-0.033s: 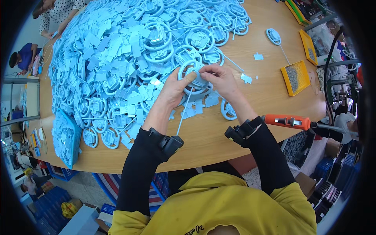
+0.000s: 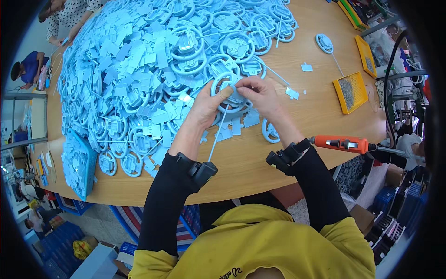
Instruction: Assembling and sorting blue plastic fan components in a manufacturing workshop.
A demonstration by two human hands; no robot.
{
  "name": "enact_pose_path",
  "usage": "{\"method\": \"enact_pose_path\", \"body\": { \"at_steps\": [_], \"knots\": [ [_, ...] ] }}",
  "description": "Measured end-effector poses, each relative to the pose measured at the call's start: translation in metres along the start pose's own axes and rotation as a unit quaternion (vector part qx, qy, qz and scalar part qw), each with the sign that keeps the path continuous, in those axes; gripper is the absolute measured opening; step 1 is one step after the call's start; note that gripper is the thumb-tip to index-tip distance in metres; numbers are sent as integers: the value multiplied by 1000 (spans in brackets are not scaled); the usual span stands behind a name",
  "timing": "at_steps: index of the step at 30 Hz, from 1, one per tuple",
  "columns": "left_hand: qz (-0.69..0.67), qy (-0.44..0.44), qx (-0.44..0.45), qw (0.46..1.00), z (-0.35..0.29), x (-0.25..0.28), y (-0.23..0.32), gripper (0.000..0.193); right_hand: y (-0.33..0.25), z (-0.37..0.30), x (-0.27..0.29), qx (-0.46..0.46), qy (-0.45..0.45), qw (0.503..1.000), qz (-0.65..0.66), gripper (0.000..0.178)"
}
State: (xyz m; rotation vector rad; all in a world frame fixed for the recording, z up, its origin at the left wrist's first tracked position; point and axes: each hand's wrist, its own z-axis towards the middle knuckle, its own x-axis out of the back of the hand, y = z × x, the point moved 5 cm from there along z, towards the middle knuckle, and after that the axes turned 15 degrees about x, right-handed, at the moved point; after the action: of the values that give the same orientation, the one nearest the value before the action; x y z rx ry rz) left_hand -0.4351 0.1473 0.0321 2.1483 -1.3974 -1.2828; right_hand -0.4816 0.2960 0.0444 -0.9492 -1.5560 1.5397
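At the front edge of the heap, my left hand point(image 2: 207, 103) is closed around a light-blue plastic ring-shaped part point(image 2: 214, 87) with a boxy centre. Its thumb, wrapped in a tan cover, presses on the part's face. A thin pale-blue rod point(image 2: 217, 138) slants down toward me from beneath the ring. My right hand point(image 2: 261, 95) has thumb and forefinger pinched together over the centre of that same part. Whatever sits between those fingertips is hidden. Several small flat blue plates point(image 2: 251, 118) lie on the table just below my hands.
A big heap of blue rings and plates point(image 2: 139, 60) covers the table's left. A blue basket point(image 2: 88, 174) stands at the left edge. Yellow trays with small metal pieces point(image 2: 337, 88) lie right. An orange powered screwdriver point(image 2: 341, 143) hangs beside my right forearm. Other people work at far left.
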Motion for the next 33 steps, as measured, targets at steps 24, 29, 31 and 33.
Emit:
{"method": "enact_pose_path", "body": {
  "at_steps": [24, 29, 31, 33],
  "knots": [
    [468, 303, -266, 787, -53, -59, -11, 73, 61, 4, 74, -26, 151, 926, 345, 40],
    [457, 302, -147, 823, -19, -104, -86, 80, 75, 9, 90, -57, 207, 891, 400, 36],
    [464, 287, -73, 835, 3, -96, -93, 80, 54, 5, 63, -27, 185, 882, 432, 34],
    [466, 241, -36, 851, 14, -86, -101, 72, 28, 2, 45, -10, 167, 869, 465, 33]
  ]
}}
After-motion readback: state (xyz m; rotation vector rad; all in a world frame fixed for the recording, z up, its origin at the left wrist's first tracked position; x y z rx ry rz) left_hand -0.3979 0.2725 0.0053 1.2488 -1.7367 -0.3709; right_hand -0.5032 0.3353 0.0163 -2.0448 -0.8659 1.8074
